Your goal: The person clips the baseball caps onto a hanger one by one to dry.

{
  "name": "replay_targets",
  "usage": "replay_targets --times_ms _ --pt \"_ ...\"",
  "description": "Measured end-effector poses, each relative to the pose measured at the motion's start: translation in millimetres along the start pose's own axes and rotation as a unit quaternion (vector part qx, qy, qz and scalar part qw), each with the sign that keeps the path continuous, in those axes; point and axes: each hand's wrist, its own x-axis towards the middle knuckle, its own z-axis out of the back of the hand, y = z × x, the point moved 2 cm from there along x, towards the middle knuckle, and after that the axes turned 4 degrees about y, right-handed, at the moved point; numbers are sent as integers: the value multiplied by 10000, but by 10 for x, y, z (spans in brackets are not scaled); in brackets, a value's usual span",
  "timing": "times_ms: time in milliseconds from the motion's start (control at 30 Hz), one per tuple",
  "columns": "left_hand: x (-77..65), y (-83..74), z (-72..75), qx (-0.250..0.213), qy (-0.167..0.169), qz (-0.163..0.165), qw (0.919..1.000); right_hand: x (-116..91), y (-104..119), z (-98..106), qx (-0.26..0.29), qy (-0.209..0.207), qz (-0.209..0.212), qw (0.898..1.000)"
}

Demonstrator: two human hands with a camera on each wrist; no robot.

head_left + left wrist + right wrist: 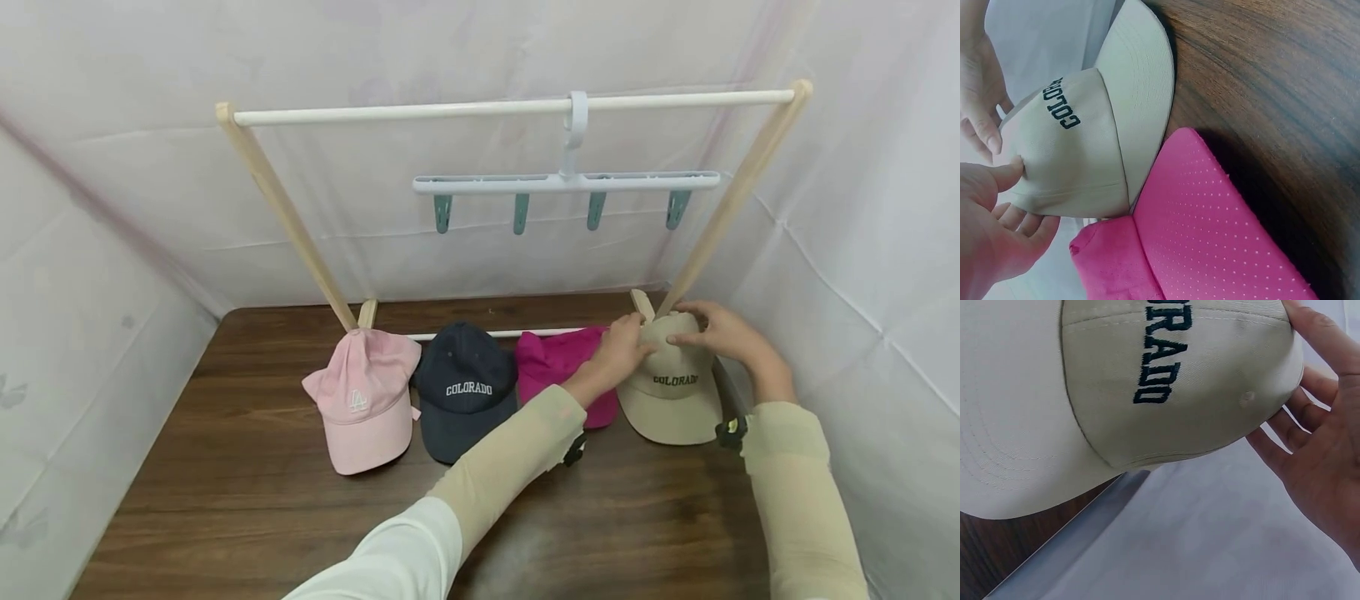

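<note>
- left hand (617, 352) pinches the left side of the beige cap (671, 412), thumb on the outer cloth, fingers curled under the rim.
- right hand (726, 335) pinches the same crown from the right, thumb on the front, other fingers behind.
- pink cap (369, 367), navy cap (468, 367) and magenta cap (551, 358) lie in a row along the back edge of the table (187, 500), starting near its back left corner; neither hand grips them.
- white hanger (510, 185) hangs above from the rail (337, 114), its four teal clips (442, 214) bearing nothing.
- judging by this, work looks barely begun: the hold on the beige cap seems done; shifting it, and any handling of the other three, seems left.
- beige cap ends the row near the back right corner, brim toward the near edge; whether it rests fully on the wood, i cannot tell.
- its crown is rounded and smooth, with dark "colorado" lettering across the front and curved stitching on the wide brim.
</note>
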Motion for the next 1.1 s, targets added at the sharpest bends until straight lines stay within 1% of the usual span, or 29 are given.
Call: replay_targets --times_ms 100,167,367,467,600,733,800,900,967,1100 --pt "46 -26 15 35 9 115 9999 14 19 46 -50 -19 -38 10000" --pt "77 -40 29 14 29 132 9999 19 39 74 -94 -99 -48 9999" --pt "136 -56 69 -19 46 68 10000 21 99 124 -474 -547 -72 9974" --pt "152 -57 70 -25 56 61 10000 10 106 131 -606 -672 -98 9959" --pt "153 -77 44 -147 50 18 9999 -29 100 137 -694 -775 -29 9946" --pt "94 -85 -10 -377 142 110 9991 -94 96 98 -794 -821 -7 9935" --pt "58 -71 -28 -431 155 199 9988 -113 92 58 -779 -834 -117 9934" --pt "33 -41 -13 -339 65 292 9990 -114 96 -3 -690 -831 -280 9938" --pt "45 -26 13 -239 -29 223 9995 -112 88 -20 -580 -872 -390 9937" --pt "89 -38 65 -171 19 -33 9998 -145 71 9 -376 -884 -499 9941"
